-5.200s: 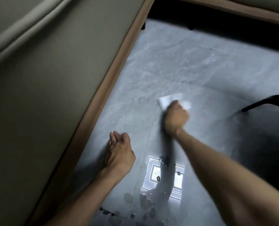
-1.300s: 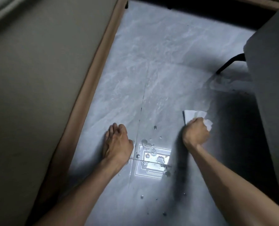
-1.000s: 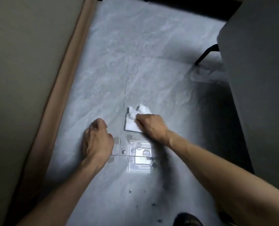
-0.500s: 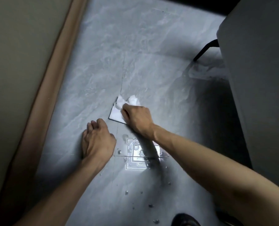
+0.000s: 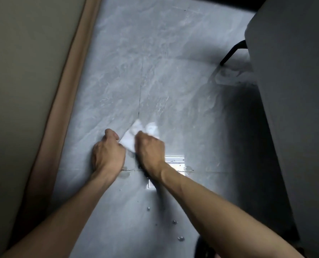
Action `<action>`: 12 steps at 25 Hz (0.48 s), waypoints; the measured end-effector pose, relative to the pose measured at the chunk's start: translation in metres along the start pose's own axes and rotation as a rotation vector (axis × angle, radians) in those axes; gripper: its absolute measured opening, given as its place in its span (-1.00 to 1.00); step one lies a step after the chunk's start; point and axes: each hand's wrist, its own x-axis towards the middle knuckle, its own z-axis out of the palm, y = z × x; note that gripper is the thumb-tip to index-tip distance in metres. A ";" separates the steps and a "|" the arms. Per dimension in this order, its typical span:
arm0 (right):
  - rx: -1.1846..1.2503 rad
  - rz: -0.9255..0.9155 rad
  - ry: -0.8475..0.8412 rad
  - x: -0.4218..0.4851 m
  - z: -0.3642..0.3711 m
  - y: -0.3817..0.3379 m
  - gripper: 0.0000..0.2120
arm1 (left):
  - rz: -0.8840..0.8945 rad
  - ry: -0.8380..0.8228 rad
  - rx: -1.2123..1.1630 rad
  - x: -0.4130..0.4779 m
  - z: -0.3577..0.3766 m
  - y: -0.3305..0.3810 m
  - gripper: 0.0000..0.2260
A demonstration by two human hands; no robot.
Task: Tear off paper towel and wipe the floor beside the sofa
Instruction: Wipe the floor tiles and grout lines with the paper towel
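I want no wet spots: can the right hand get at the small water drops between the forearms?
Probably yes: the right hand, gripping the crumpled white paper towel, need only draw back; nothing covers the small water drops.

The right hand [image 5: 150, 148], gripping the crumpled paper towel [image 5: 129, 139], has travelled leftward across the floor [image 5: 155, 71] from near the grey chair [image 5: 294, 90]. The paper towel, formerly well apart from the left hand [image 5: 107, 151], now lies just beside it.
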 end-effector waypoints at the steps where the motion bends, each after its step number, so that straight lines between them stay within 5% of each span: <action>1: -0.042 -0.160 -0.090 -0.007 -0.004 0.009 -0.87 | -0.001 0.007 -0.017 -0.002 0.000 -0.002 -0.81; 3: -0.235 -0.189 -0.196 -0.023 -0.028 0.073 -0.86 | 0.061 -0.044 0.002 -0.007 0.001 -0.004 -0.80; 4: -0.300 -0.042 -0.205 -0.037 -0.047 0.120 -0.88 | 0.094 -0.086 0.037 -0.012 0.001 -0.003 -0.79; 7: -0.173 0.817 0.045 -0.084 -0.093 0.209 -0.76 | 0.106 -0.165 0.144 -0.013 0.002 0.005 -0.72; 8: -0.106 0.941 0.103 -0.090 -0.088 0.205 -0.74 | 0.104 -0.159 0.188 -0.010 0.004 0.013 -0.72; 10: -0.133 0.802 0.193 -0.073 -0.048 0.148 -0.77 | 0.073 -0.155 0.305 -0.005 0.015 0.034 -0.70; 12: 0.002 0.444 0.166 -0.059 -0.017 0.076 -0.86 | 0.029 -0.166 0.355 -0.005 0.020 0.050 -0.62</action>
